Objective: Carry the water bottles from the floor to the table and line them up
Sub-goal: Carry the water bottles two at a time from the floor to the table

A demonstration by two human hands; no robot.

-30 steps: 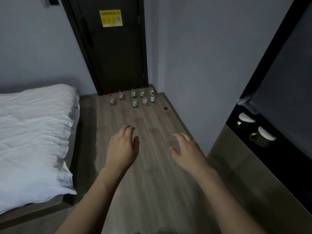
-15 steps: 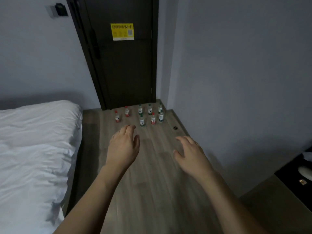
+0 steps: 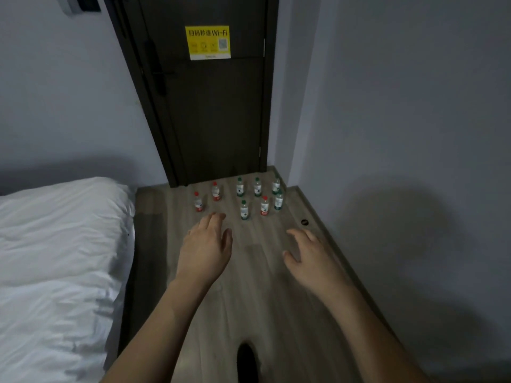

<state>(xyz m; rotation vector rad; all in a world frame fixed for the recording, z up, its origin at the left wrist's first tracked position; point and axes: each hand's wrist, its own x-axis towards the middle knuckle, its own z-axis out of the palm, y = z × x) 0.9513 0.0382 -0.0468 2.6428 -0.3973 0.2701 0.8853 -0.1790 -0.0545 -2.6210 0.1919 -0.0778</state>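
Several small water bottles stand upright on the wooden floor in front of a dark door. Some have red caps, like the leftmost one [image 3: 198,202]; others have green caps, like the nearest one [image 3: 244,210]. My left hand [image 3: 206,248] is stretched forward, palm down, fingers relaxed, holding nothing, its fingertips just short of the bottles. My right hand [image 3: 309,257] reaches forward to the right of it, fingers spread and slightly bent, empty. No table is in view.
A bed with white bedding [image 3: 55,258] fills the left side. The dark door [image 3: 210,106] with a yellow Wi-Fi sticker [image 3: 207,42] closes the far end. A grey wall [image 3: 414,161] runs along the right. A small dark floor stop [image 3: 304,222] sits near the wall. A dark shoe tip [image 3: 247,360] shows below.
The view has swung left and moved closer to the bottles; the shelf with cups on the right has left the view. Both hands stay stretched forward and empty.
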